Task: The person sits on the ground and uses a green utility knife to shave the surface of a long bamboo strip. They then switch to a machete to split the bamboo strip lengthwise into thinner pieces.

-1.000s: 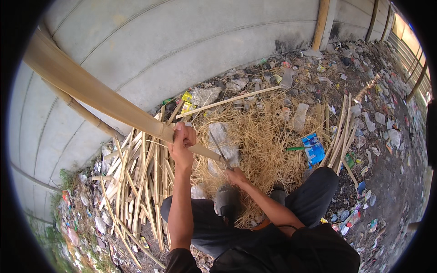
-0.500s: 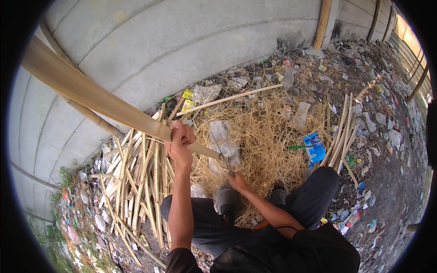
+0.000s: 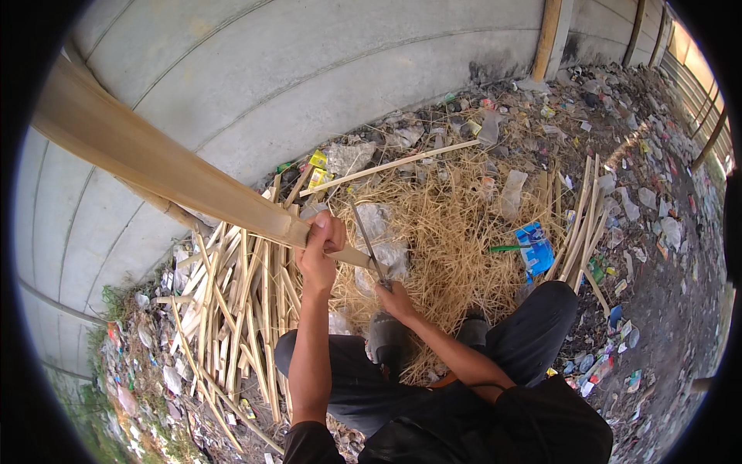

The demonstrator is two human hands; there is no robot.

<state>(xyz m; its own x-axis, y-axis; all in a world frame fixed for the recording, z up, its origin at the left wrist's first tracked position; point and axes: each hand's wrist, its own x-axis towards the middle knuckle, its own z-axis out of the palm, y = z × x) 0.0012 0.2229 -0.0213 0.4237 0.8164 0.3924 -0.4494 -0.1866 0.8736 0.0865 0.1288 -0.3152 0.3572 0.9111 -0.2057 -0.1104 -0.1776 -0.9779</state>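
Observation:
A long split bamboo piece (image 3: 185,185) slants from the upper left down to the middle. My left hand (image 3: 321,240) is closed around it close to its lower end. In my right hand (image 3: 396,301) is the handle of a knife, whose long, narrow dark blade (image 3: 364,236) points up and away. The blade crosses the lower end of the bamboo; whether it cuts into the wood I cannot tell. Straw-coloured shavings (image 3: 456,247) cover the ground below and beyond my hands.
A heap of split bamboo strips (image 3: 236,309) lies to the left, a smaller bundle of strips (image 3: 580,232) to the right. One single strip (image 3: 394,166) lies at the back. Scattered plastic litter surrounds a blue wrapper (image 3: 533,251). A grey concrete wall (image 3: 348,77) stands behind.
Both hands have shifted slightly: the left a little right and down along with the bamboo, the right a little up and left. The knife blade now stands more upright and shows more plainly.

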